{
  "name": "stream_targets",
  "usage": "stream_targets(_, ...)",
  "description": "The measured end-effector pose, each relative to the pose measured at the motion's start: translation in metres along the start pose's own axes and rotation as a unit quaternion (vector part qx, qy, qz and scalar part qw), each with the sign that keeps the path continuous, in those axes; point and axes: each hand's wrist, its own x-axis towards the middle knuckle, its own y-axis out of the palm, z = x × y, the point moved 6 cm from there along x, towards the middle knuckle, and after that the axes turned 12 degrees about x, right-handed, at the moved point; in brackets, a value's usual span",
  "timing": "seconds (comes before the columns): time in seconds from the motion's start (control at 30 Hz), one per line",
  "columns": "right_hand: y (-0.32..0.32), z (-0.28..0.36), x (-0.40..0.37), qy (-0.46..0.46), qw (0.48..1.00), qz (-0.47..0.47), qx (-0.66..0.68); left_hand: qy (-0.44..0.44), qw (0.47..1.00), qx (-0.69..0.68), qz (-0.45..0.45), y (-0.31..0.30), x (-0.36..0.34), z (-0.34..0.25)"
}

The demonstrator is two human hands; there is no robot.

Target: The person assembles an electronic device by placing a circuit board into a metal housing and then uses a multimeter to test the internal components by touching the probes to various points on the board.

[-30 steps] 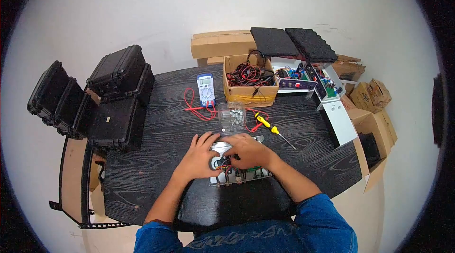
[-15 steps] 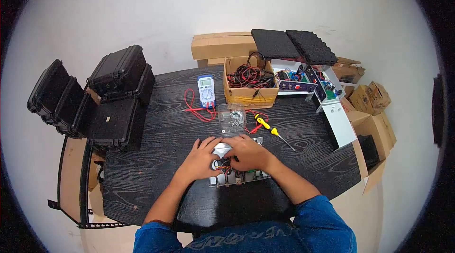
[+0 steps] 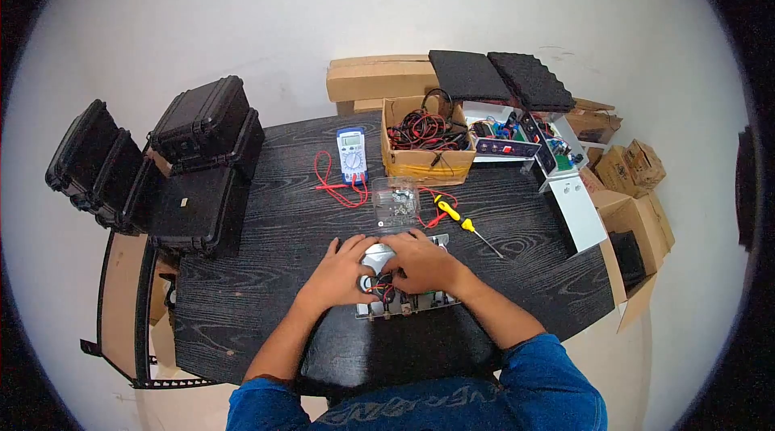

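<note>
An open metal chassis (image 3: 412, 306) with wiring and a green circuit board lies at the near edge of the black table, directly before me. My left hand (image 3: 337, 271) is closed around its left side, fingers over the far edge and thumb by the wires. Curled over the chassis middle is my right hand (image 3: 426, 263), its thumb at the black and red wires (image 3: 383, 289); its exact hold is hidden. A clear plastic parts box (image 3: 395, 207) with small hardware sits just beyond my fingertips. To its right lies a yellow-and-black screwdriver (image 3: 456, 215).
A multimeter (image 3: 352, 155) with red leads lies further back. Behind the parts box stands a cardboard box (image 3: 428, 165) of tangled cables. Opened electronics housings (image 3: 504, 144) occupy the back right; black hard cases (image 3: 198, 209) are stacked at left.
The wires between my thumbs have shifted slightly, with more red wire showing. Both hands stay in nearly the same place on the chassis.
</note>
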Motion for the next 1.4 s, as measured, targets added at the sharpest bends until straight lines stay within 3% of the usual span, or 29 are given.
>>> stream_targets(0.57, 0.002, -0.001, 0.003, -0.001, 1.0, 0.008, -0.001, -0.012, 1.0, -0.003, -0.006, 0.002, 0.0, 0.002)
stream_targets(0.87, 0.009, -0.008, 0.002, -0.023, 0.999, -0.041, -0.026, -0.013, 1.0, 0.0, -0.021, 0.007, 0.001, 0.003)
stream_targets(1.07, 0.002, 0.002, 0.002, 0.008, 1.0, -0.006, -0.016, 0.011, 0.998, -0.056, -0.04, 0.0, 0.0, 0.007)
stream_targets(1.2, -0.013, 0.003, -0.001, -0.045, 0.998, -0.014, 0.04, 0.004, 0.991, -0.096, -0.09, -0.01, -0.005, 0.011)
stream_targets(1.3, -0.039, 0.019, -0.01, -0.067, 0.985, -0.015, 0.157, -0.047, 0.99, -0.13, -0.036, -0.012, -0.011, 0.018)
stream_targets(1.4, -0.062, 0.055, -0.036, 0.152, 0.943, 0.172, 0.241, -0.049, 0.99, -0.131, 0.0, -0.008, -0.023, 0.02)
